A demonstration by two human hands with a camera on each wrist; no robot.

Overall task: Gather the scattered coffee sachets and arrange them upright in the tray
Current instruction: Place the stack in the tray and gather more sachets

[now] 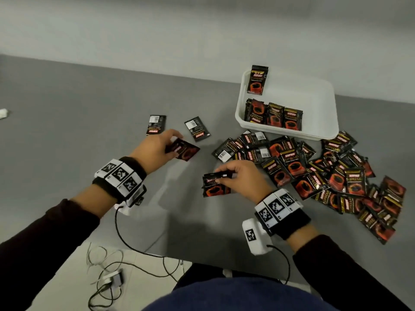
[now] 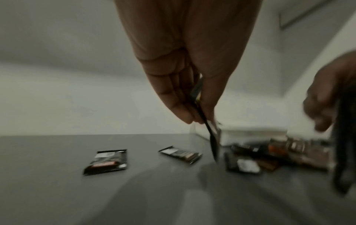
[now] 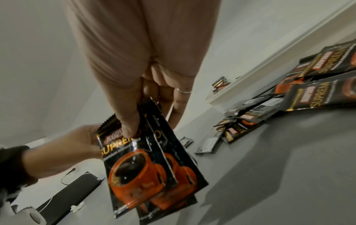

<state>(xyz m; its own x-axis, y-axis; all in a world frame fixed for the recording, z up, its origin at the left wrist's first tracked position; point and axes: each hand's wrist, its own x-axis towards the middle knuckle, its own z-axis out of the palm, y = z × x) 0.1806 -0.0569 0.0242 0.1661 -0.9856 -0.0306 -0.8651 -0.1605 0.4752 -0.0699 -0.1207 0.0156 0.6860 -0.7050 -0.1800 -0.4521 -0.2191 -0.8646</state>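
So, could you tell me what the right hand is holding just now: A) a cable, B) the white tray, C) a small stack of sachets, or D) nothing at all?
C: the right hand pinches a small stack of sachets by their top edge, several layered packets showing in the right wrist view.

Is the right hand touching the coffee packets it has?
Touching. The right wrist view shows the right hand pinching the coffee packets by their top edge, thumb pressed on the front one.

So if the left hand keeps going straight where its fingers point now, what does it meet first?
Probably the face-down sachet lying just beyond the sachet that the left hand pinches; the second face-down sachet lies aside. Depth is unclear.
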